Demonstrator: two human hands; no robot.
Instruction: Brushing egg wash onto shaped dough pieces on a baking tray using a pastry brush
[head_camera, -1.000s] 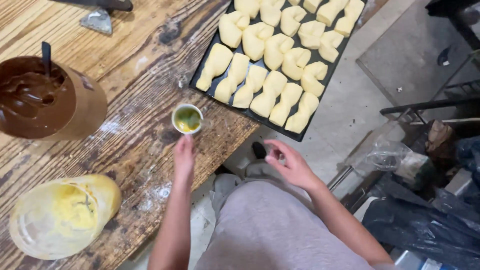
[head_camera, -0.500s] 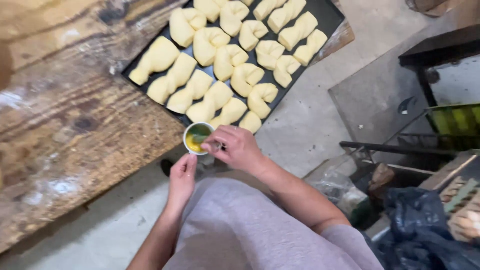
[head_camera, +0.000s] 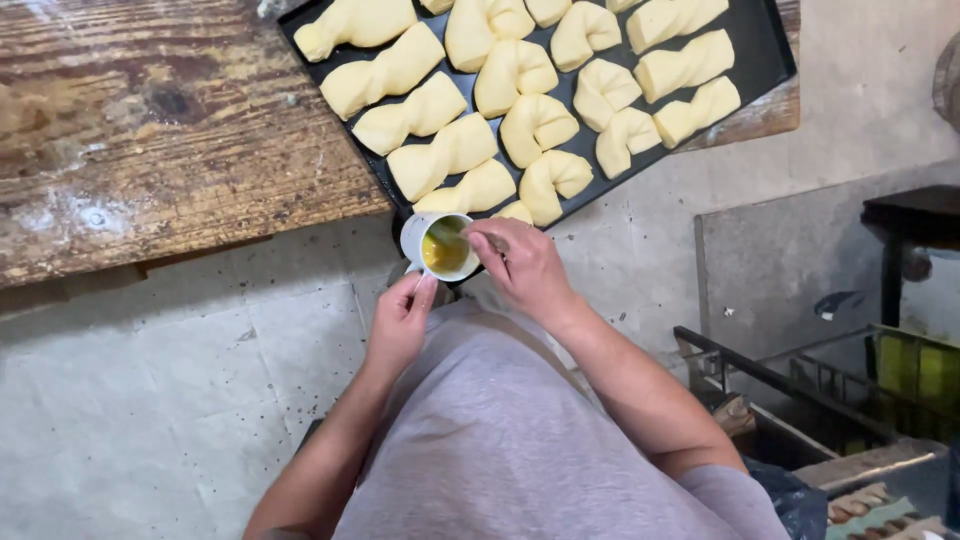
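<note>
My left hand (head_camera: 400, 318) holds a small white cup (head_camera: 438, 246) of yellow liquid by its lower side, just below the near corner of a black baking tray (head_camera: 762, 58). My right hand (head_camera: 520, 265) is shut on a thin tool, likely a brush, whose tip dips into the cup; the tool itself is mostly hidden by the fingers. The tray carries several pale twisted and curled dough pieces (head_camera: 455, 152) and overhangs the edge of a worn wooden table (head_camera: 150, 140).
Grey concrete floor (head_camera: 150, 400) lies below the table. At the right stand a dark metal rack (head_camera: 780, 385) and a dark stand (head_camera: 915, 225), with green crates (head_camera: 915, 370) behind.
The view has swung away from the table's left side; the brown tub and yellow bowl are gone. My left hand lifted the cup off the table, and my right hand came up to it.
</note>
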